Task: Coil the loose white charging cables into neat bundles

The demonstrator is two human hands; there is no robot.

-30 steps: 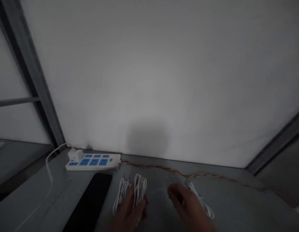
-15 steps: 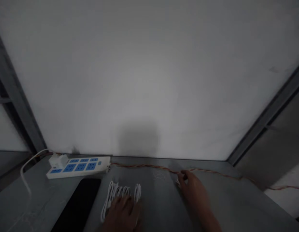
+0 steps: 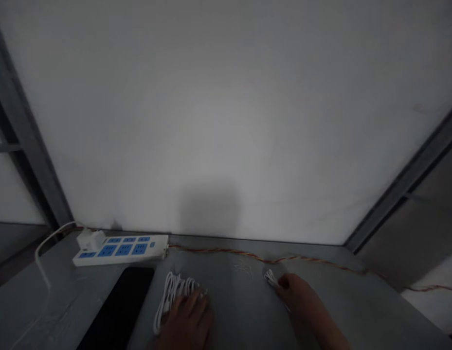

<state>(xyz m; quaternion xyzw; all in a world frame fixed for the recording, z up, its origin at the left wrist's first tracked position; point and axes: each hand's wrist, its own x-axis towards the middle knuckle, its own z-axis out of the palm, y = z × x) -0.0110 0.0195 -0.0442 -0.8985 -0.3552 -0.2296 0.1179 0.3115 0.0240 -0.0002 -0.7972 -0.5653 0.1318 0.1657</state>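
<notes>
My left hand (image 3: 189,321) lies over the near side of several coiled white cables (image 3: 171,294) on the grey tabletop, its fingers spread a little and resting on them. Further right, my right hand (image 3: 297,291) is closed on a small white cable bundle (image 3: 271,278), whose looped end sticks out beyond the fingers toward the back left. A thin white end shows below that hand. Some thin clear or white ties (image 3: 243,268) lie between the two hands.
A white power strip (image 3: 121,250) with blue sockets holds a white adapter (image 3: 90,240) at the back left. A black phone-like slab (image 3: 118,308) lies in front of it. A twisted red-yellow wire (image 3: 229,251) runs along the back. A pale wall (image 3: 218,121) stands behind.
My right hand has moved right and toward me, and the white bundle now shows in its fingers. My left hand has shifted slightly over the cables and covers the right-hand coil.
</notes>
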